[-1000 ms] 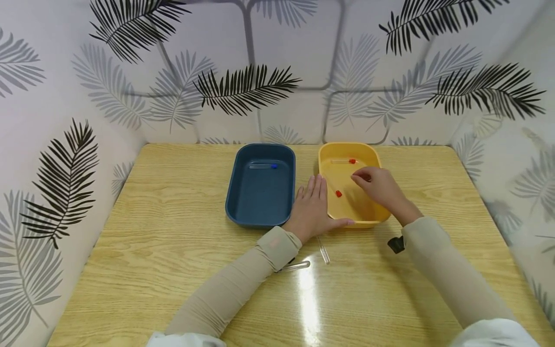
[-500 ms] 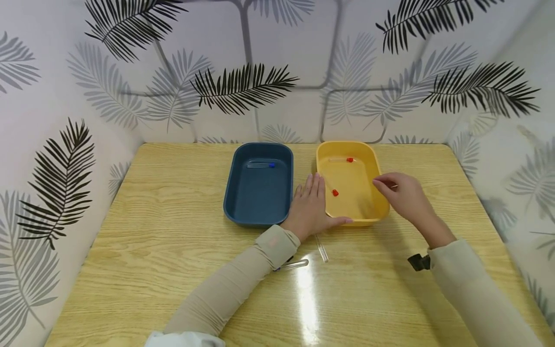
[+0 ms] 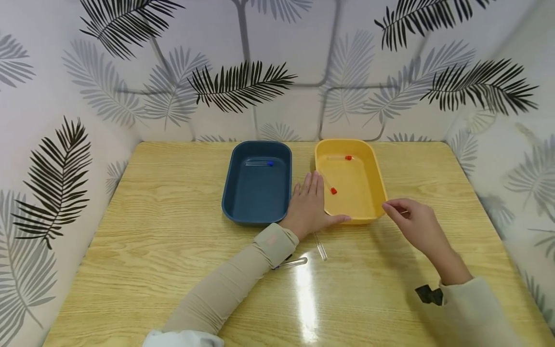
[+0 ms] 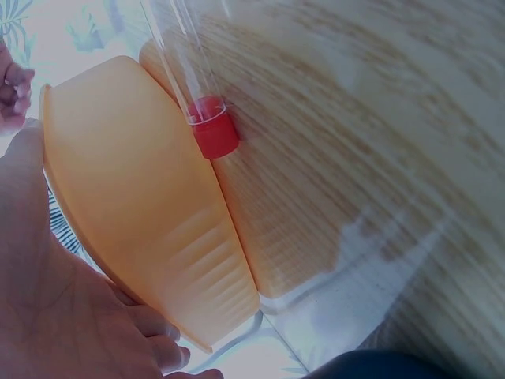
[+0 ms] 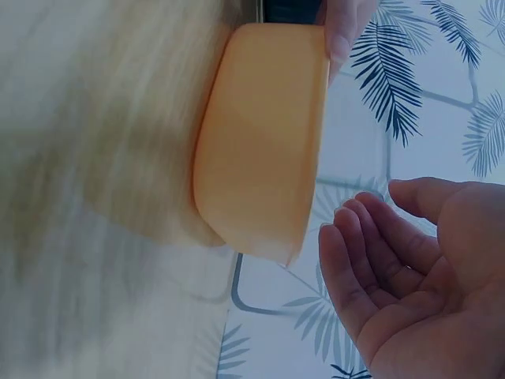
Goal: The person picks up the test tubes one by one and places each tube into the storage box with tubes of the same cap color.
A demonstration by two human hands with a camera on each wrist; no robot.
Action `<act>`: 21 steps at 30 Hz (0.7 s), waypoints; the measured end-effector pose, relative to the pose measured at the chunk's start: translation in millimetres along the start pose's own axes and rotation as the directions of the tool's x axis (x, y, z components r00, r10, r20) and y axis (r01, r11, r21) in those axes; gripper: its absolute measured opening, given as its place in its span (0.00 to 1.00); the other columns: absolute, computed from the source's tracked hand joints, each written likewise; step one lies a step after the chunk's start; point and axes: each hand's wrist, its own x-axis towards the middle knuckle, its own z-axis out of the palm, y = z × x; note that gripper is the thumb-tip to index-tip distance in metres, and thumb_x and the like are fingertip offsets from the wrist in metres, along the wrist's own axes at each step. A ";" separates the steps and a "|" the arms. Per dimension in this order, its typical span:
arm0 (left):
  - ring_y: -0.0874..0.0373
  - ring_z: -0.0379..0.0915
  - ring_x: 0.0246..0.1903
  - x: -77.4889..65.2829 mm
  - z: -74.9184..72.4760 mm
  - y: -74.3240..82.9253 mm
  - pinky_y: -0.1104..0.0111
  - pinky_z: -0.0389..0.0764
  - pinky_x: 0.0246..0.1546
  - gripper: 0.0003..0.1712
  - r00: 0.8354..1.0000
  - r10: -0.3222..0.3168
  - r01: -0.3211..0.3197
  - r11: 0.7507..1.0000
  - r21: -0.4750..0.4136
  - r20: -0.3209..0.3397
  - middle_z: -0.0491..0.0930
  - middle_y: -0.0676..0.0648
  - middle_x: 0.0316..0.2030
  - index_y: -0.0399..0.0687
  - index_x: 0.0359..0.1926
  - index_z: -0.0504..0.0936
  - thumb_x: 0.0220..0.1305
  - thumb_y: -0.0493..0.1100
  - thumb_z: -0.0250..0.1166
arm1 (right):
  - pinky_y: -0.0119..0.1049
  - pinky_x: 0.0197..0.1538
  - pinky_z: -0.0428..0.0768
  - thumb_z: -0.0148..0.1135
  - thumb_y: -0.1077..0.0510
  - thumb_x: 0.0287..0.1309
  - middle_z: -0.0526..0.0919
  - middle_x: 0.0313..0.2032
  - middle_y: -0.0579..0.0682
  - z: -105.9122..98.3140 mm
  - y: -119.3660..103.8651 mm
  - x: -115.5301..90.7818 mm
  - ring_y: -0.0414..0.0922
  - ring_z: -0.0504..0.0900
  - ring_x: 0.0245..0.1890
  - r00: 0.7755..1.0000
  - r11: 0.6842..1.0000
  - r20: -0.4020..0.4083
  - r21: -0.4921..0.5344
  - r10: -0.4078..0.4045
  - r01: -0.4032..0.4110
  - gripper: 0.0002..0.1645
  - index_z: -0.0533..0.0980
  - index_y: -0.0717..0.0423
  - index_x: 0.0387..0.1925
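Observation:
In the head view my left hand (image 3: pixel 305 205) lies flat along the near left corner of the yellow tray (image 3: pixel 368 218), fingers stretched out and thumb along the near rim. My right hand (image 3: pixel 416 226) is above the tray's near right corner; in the right wrist view its loosely curved fingers (image 5: pixel 347 272) hold nothing. Inside the yellow tray are two clear tubes, one with a red cap (image 3: pixel 349 158), the other with a red cap (image 3: pixel 333 191). A clear tube (image 3: pixel 321 248) on the table runs under my left hand; the left wrist view shows its red cap (image 4: pixel 215 136).
Left of the yellow tray stands a dark blue tray (image 3: pixel 256 221), with a blue-capped tube (image 3: pixel 260 164) in it. Another tube (image 3: pixel 295 262), blue at one end, lies on the wooden table (image 3: pixel 165 217) beside my left wrist. A leaf-patterned covering (image 3: pixel 243 48) rises behind.
My right hand has moved from over the yellow tray toward me and to the right, past its near right corner. The left hand has stayed at the tray.

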 end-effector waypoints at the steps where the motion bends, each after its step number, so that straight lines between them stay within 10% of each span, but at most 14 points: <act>1: 0.49 0.31 0.70 -0.1 -0.4 0.0 0.54 0.45 0.66 0.72 1.000 -0.002 0.002 1.000 -0.004 -0.001 0.40 0.42 0.72 0.39 0.72 0.38 0.40 0.88 0.38 | 0.45 0.36 0.80 0.56 0.48 0.63 0.83 0.38 0.54 1.7 0.4 -2.6 0.49 0.81 0.34 1.000 1.000 0.004 0.001 -0.002 0.002 0.19 0.80 0.59 0.43; 21: 0.50 0.28 0.70 1.0 0.2 -1.3 0.54 0.42 0.67 0.73 1.000 -0.011 0.011 1.000 -0.022 0.021 0.36 0.43 0.72 0.40 0.72 0.38 0.38 0.89 0.36 | 0.37 0.37 0.80 0.58 0.53 0.62 0.83 0.36 0.49 61.7 -13.7 -35.1 0.41 0.81 0.33 0.961 0.997 0.273 0.071 -0.038 0.019 0.13 0.81 0.58 0.39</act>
